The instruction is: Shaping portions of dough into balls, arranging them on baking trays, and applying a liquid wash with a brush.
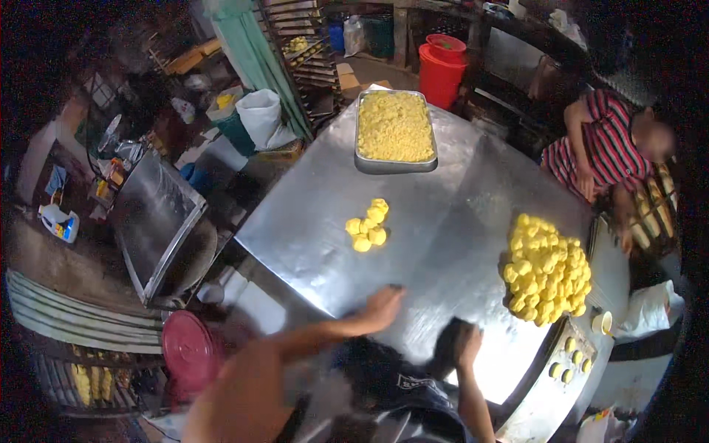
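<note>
Both my hands are over the near part of a metal table (310, 221). My left hand (382, 308) looks curled, fingers toward the far side, with a small dark patch at its fingertips. My right hand (467, 345) also looks closed, beside a dark shadow at the near edge; whether either hand holds something is hidden. A small cluster of yellow dough balls (367, 225) lies beyond my left hand. To the right of my right hand is a large heap of yellow dough balls (548, 273). Several round dough pieces (571, 344) sit on a flat baking tray (543, 402) at the right.
At the table's far end stands a metal pan (396, 166) filled with yellow crumbly mix. A small cup (602, 323) is near the heap. A person in a striped shirt (613, 148) is at the right edge. Red buckets (441, 77) stand behind; a pink lid (188, 343) is at left.
</note>
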### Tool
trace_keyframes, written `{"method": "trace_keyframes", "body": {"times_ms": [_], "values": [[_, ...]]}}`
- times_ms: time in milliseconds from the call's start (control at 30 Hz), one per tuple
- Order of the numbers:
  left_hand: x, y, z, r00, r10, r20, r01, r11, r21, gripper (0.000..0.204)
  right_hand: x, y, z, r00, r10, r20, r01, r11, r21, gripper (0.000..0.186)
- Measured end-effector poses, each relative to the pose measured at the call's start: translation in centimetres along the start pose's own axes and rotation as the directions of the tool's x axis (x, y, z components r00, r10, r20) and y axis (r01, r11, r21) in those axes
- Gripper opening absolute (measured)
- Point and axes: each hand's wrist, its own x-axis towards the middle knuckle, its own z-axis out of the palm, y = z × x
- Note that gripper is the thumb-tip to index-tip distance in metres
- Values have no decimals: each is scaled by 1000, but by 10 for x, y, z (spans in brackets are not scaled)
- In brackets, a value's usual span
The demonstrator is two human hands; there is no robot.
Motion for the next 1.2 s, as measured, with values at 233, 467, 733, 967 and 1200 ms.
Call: {"method": "trace_keyframes", "body": {"times_ms": [233, 467, 733, 967, 1200], "values": [[75, -16, -11, 998, 66, 14, -66, 996, 66, 32, 49, 17, -15, 792, -481, -375, 470, 873, -127, 26], [47, 29, 15, 984, -173, -31, 170, 982, -77, 35, 50, -39, -17, 998, -49, 37, 45, 994, 103, 18], [81, -20, 1, 998, 32, 48, -40, 982, 182, 35, 59, -30, -68, 934, -358, 8, 357, 931, -69, 43], [44, 5, 26, 993, -115, 10, 114, 992, 48, 33, 42, -48, -40, 994, -106, 12, 103, 988, 118, 44], [38, -34, -15, 995, 97, 26, -100, 977, 186, 35, 54, -44, -86, 908, -157, 389, 169, 986, 6, 23]]}}
